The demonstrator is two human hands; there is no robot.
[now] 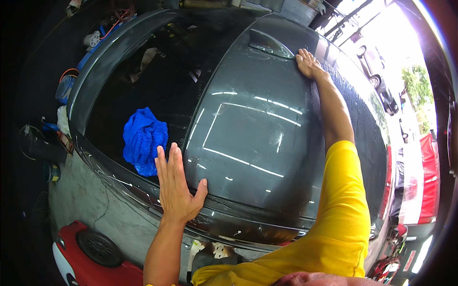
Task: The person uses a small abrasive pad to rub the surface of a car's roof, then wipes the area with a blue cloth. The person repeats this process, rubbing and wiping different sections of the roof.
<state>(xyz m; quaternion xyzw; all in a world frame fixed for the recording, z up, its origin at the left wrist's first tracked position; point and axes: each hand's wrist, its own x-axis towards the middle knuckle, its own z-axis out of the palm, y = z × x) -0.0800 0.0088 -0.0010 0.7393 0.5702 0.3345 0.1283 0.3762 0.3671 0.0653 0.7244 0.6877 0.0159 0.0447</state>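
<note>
A glossy dark grey car roof point(257, 138) fills the middle, with ceiling lights reflected in it. My left hand point(179, 186) is at the near edge of the car, fingers stretched out by the seam between the roof and the dark glass point(191, 78). Bunched up on that glass, just beyond my left fingertips, lies a blue cloth point(144, 141). My right arm, in a yellow sleeve, reaches across the roof. At its far side my right hand point(309, 64) lies flat, fingers extended, beside the fin-shaped antenna point(271, 44). Neither hand holds anything.
Water drops cover the wet glass point(350, 90) on the right. A red car point(98, 255) stands behind at the lower left on the concrete floor point(81, 190). Buckets point(65, 88) and hoses line the left side. Parked vehicles point(377, 76) show outside at the upper right.
</note>
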